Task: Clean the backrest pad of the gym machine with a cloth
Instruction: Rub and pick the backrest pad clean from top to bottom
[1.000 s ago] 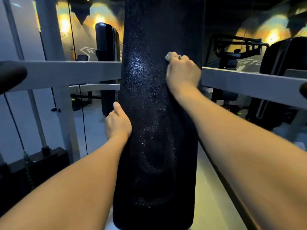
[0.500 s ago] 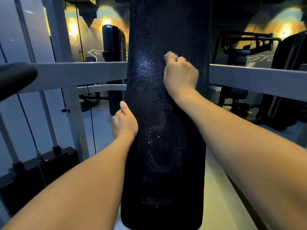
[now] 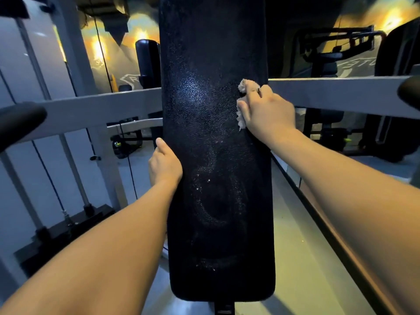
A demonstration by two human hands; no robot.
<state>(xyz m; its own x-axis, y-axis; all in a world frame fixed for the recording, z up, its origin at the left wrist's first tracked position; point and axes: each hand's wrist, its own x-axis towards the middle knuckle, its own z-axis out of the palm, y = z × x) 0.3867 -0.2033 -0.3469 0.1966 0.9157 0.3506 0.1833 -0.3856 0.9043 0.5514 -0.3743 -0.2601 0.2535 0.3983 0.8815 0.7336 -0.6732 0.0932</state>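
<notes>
A tall black textured backrest pad [image 3: 216, 155] stands upright in the middle of the head view, with pale specks and smear marks on its lower half. My right hand [image 3: 266, 112] presses a small beige cloth [image 3: 245, 85] against the pad's right edge, at about the height of the grey crossbar. The cloth shows above and to the left of my fingers. My left hand [image 3: 164, 165] grips the pad's left edge lower down, thumb on the front face and fingers hidden behind.
A grey crossbar [image 3: 102, 105] runs behind the pad on both sides, ending in black handles [image 3: 20, 123]. A weight stack with cables [image 3: 63, 233] stands at the lower left. Another padded machine [image 3: 147, 60] and dark gym equipment [image 3: 329, 64] stand behind.
My right hand with the cloth has slid from the pad's middle to its right edge. My left hand keeps its grip on the left edge.
</notes>
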